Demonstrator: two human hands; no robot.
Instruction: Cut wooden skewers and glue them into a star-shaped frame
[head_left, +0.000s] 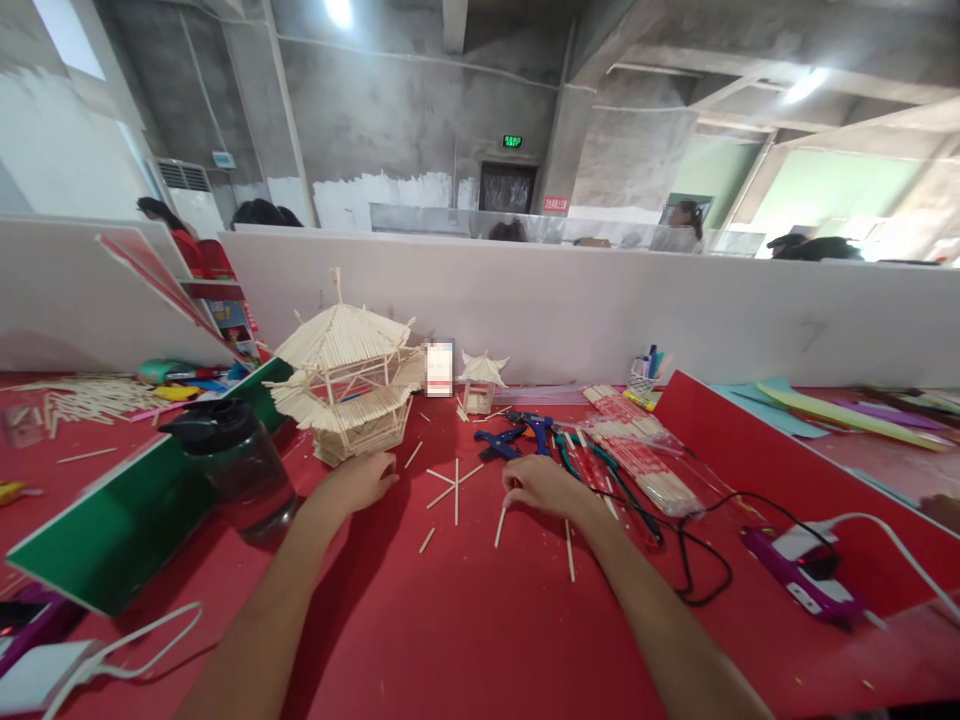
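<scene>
Bare forearms [262,610] reach across a red desk [465,650], the right hand [546,485] pinching a thin wooden stick [499,528], the left hand [364,482], its grip impossible to tell, beside a model house [341,340], with crossed sticks [456,500] between.

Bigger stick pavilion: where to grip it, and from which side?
I'd take the larger pavilion low, by its base walls, coming from the near right. Its lower eaves jut out in thin sticks and look fragile. The bottle crowds the near left, while the left hand is right by the base, with no tall object on its right.
</scene>
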